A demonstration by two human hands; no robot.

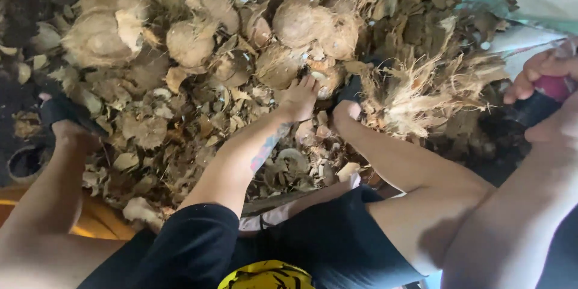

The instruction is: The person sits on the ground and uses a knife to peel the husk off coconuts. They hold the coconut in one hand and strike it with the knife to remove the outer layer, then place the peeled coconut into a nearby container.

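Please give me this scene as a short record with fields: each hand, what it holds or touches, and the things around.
left: left hand open, fingers at a broken coconut in the pile
right: right hand at the frame's right edge, grip closed on a pink handle
ground: dry husk pieces and husked coconuts
nearby: loose fibre bundle between the two hands

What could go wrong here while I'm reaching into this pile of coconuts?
1. Your left hand reaches bare into sharp-looking shell pieces and coconuts; cuts or splinters seem possible.
2. Your right hand grips a pink-handled tool whose working end is hidden; it might catch your bare right leg.
3. Loose husk lies around your feet, so footing may slip.
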